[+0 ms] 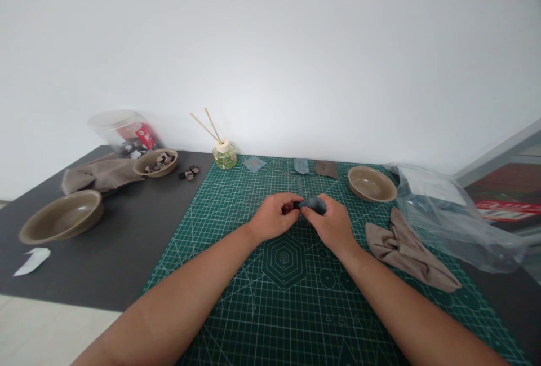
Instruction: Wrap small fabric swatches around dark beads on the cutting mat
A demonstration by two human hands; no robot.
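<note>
Over the middle of the green cutting mat (236, 253), my two hands are close together. My right hand (333, 222) is closed, with thumb and fingers pinching a dark grey-blue thin piece (313, 204), which looks like cloth or a small sheet. My left hand (276, 215) is also closed, thumb against curled fingertips, around a small dark bit whose kind I cannot make out. The fingertips of both hands nearly meet at the left end of the grey-blue piece. Behind them lie a light blue-grey square (301, 166) and a brown square (326, 169).
To the right are a bowl (372, 184), a crumpled brown cloth (408, 250) and a clear plastic bag (452, 225). A reed diffuser (225, 155) stands behind. At left are a large bowl (63, 218), a bowl of small chips (156, 163), a cloth (103, 175) and a clear tub (122, 132).
</note>
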